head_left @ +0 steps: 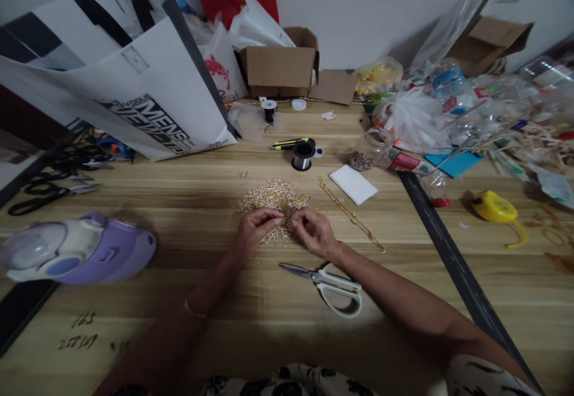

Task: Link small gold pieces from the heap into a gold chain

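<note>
A heap of small gold and silver pieces point(273, 197) lies on the wooden table point(179, 216). My left hand point(256, 228) and my right hand point(314, 231) rest at its near edge, fingertips almost meeting. Both are pinched on tiny gold pieces from the heap, too small to name. A gold chain point(352, 216) stretches diagonally just right of my right hand. White-handled scissors point(332, 285) lie shut on the table below my right wrist.
A purple and white bottle point(76, 252) lies at the left. A spool of clear thread point(302, 157), a yellow cutter point(289, 143), a white pad point(353, 184), a bead jar point(370, 148) and a yellow tape measure point(495, 207) sit further off. Bags and a cardboard box point(280, 64) crowd the back.
</note>
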A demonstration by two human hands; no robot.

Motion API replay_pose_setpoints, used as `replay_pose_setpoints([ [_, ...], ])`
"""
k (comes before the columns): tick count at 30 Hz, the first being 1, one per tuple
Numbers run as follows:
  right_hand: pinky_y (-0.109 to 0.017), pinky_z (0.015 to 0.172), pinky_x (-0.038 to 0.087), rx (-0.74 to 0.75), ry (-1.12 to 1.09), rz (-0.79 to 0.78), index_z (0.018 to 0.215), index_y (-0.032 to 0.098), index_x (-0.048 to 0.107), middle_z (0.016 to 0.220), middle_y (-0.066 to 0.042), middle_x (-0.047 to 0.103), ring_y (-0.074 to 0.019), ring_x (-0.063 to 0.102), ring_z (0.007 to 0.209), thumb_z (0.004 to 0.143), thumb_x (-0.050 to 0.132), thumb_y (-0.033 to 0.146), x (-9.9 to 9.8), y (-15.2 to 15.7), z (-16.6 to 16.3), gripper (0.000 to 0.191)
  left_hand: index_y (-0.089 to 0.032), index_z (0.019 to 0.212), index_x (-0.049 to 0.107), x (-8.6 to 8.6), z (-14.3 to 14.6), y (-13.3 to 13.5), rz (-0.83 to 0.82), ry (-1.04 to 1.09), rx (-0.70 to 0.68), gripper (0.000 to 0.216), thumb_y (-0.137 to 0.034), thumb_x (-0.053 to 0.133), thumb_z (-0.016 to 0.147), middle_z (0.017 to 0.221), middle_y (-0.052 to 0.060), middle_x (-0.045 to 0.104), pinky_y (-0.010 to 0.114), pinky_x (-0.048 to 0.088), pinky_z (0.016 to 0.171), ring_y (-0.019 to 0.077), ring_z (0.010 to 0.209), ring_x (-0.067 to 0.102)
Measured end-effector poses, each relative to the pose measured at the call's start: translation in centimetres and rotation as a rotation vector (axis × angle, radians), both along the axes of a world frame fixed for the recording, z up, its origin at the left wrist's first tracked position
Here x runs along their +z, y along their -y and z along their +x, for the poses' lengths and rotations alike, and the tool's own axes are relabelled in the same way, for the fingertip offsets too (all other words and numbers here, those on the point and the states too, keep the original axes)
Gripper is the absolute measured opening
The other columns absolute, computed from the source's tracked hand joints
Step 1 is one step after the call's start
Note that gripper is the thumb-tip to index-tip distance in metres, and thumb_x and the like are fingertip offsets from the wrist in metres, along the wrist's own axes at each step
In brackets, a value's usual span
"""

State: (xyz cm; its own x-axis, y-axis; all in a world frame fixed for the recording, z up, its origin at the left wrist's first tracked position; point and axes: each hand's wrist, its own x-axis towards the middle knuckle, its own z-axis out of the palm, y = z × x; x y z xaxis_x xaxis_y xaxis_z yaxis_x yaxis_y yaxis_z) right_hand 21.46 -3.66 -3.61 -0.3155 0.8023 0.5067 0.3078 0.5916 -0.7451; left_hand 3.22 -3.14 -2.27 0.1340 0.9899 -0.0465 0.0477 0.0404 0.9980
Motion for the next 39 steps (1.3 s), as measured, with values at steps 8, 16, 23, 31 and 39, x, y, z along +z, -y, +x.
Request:
replay_pose_setpoints([
  [8,-0.024,0.057,0.040,0.001,0.006,-0.007,0.083,0.018,0.052,0.066,0.000,0.051,-0.0114,0.048,0.059,0.088,0.048,0.021,0.18,0.03,-0.03,0.007,-0.016,0.078,0.071,0.14,0.03,0.00,0.005,-0.023,-0.007,0.015,-0.026,0.071,0.068,0.079,0.003,0.071,0.025,0.048,0.073,0.0152,0.075,0.063],
  [16,-0.023,0.056,0.039,0.005,0.025,-0.006,0.083,0.018,0.053,0.065,0.000,0.051,-0.0112,0.048,0.058,0.087,0.049,0.020,0.14,0.04,0.02,0.006,-0.015,0.076,0.071,0.58,0.17,0.10,0.013,-0.042,-0.002,0.015,-0.027,0.071,0.067,0.077,0.004,0.071,0.025,0.048,0.072,0.0157,0.074,0.063],
  [23,-0.023,0.057,0.040,-0.001,0.039,-0.012,0.083,0.018,0.053,0.065,0.000,0.052,-0.0113,0.049,0.059,0.088,0.048,0.022,0.30,0.06,-0.05,0.008,-0.016,0.078,0.071,0.32,0.12,0.05,0.042,-0.065,-0.017,0.015,-0.027,0.070,0.069,0.078,0.004,0.071,0.025,0.048,0.072,0.0153,0.074,0.063],
  [31,-0.023,0.057,0.040,0.001,0.036,-0.016,0.082,0.018,0.053,0.065,0.000,0.052,-0.0113,0.048,0.058,0.088,0.049,0.022,0.21,0.04,-0.04,0.009,-0.016,0.079,0.072,0.20,0.08,0.14,0.052,-0.069,-0.028,0.014,-0.026,0.069,0.070,0.080,0.004,0.071,0.025,0.048,0.072,0.0158,0.076,0.063],
  [39,-0.023,0.056,0.039,-0.002,0.039,-0.011,0.082,0.018,0.053,0.065,0.000,0.052,-0.0112,0.048,0.058,0.088,0.049,0.022,0.21,0.06,-0.01,0.008,-0.016,0.079,0.072,0.32,0.12,0.13,0.054,-0.073,-0.013,0.015,-0.027,0.070,0.069,0.079,0.004,0.072,0.025,0.049,0.072,0.0162,0.074,0.064],
])
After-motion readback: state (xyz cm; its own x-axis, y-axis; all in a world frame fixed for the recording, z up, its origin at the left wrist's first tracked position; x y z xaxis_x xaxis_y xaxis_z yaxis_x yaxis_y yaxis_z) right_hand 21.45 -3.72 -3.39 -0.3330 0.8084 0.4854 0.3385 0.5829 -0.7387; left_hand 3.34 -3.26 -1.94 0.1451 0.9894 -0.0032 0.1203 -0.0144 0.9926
